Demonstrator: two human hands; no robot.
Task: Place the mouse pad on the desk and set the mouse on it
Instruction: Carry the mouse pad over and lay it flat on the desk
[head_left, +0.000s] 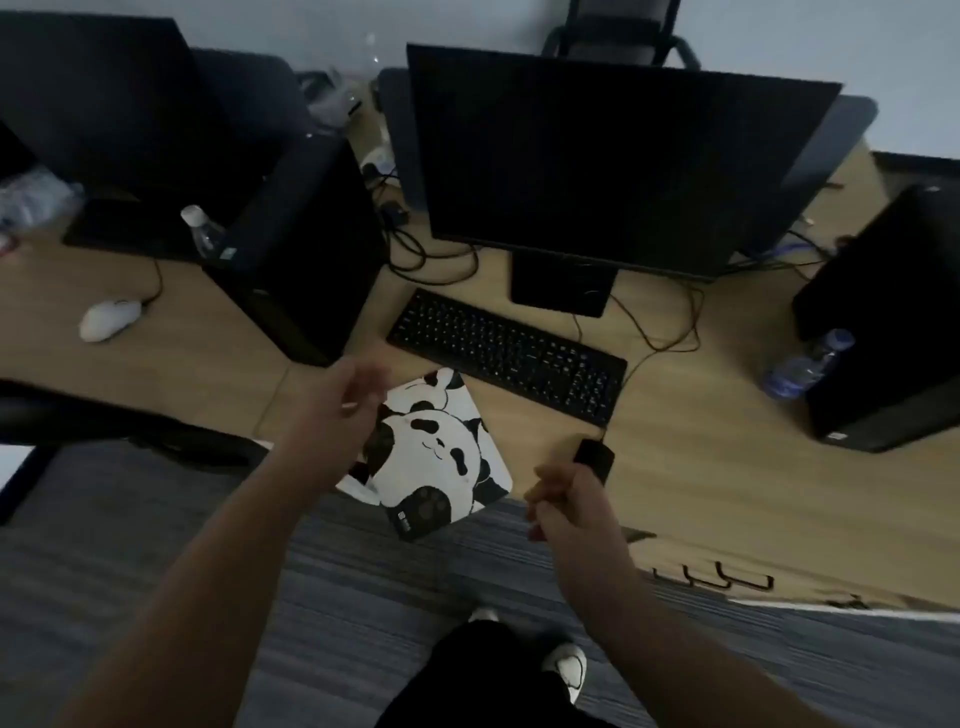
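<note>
The panda-print mouse pad (441, 457) lies flat at the desk's (701, 415) front edge, with its near corner hanging over the edge. My left hand (348, 400) hovers over the pad's left side, blurred, fingers apart and holding nothing. The black wired mouse (596, 456) sits on the bare desk just right of the pad, below the keyboard's right end. My right hand (558, 501) is right in front of the mouse with its fingers curled in. It hides the mouse's near end, and I cannot tell whether it touches the mouse.
A black keyboard (509, 353) lies behind the pad, in front of a dark monitor (597, 161). Black PC towers stand at left (311, 260) and right (883, 322), each with a water bottle beside it. A white mouse (109, 319) lies far left. Cables run behind the keyboard.
</note>
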